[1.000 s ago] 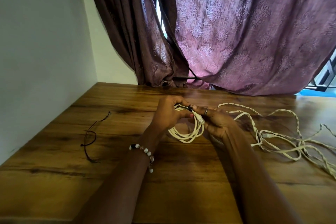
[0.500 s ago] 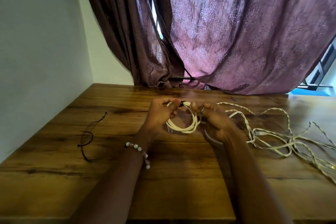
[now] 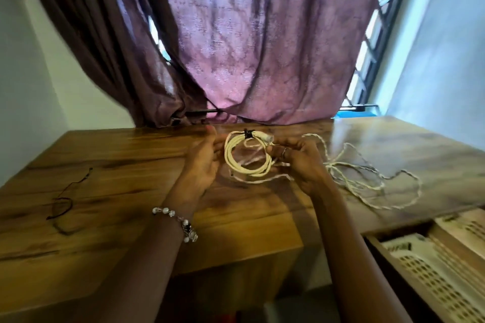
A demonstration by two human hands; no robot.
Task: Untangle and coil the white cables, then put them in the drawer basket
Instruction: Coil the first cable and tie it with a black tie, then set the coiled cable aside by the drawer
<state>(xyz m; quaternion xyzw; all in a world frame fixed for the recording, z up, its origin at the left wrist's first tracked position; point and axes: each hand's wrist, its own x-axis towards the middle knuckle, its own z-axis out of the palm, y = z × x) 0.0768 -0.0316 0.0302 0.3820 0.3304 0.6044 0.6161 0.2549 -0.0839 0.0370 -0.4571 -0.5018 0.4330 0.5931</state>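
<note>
A coiled white cable point(image 3: 233, 158), bound at the top with a black tie point(image 3: 248, 134), hangs between my hands above the wooden table point(image 3: 118, 165). My right hand point(image 3: 299, 162) pinches the coil's right side near its plug. At the coil's left edge is my left hand point(image 3: 203, 165), fingers relaxed, palm toward the coil. A tangle of twisted white cables point(image 3: 367, 178) lies on the table to the right. At the lower right, a cream perforated basket point(image 3: 433, 278) sits in the open drawer point(image 3: 388, 257).
A thin black cord point(image 3: 65, 196) lies on the table's left part. Purple curtains point(image 3: 249, 47) hang behind the table, and a window grille shows at the right. White walls close in on both sides.
The view has swung right and pulled back, bringing the open drawer and basket into sight. My left hand has loosened from the coil, and the coil is now spread wider between my hands.
</note>
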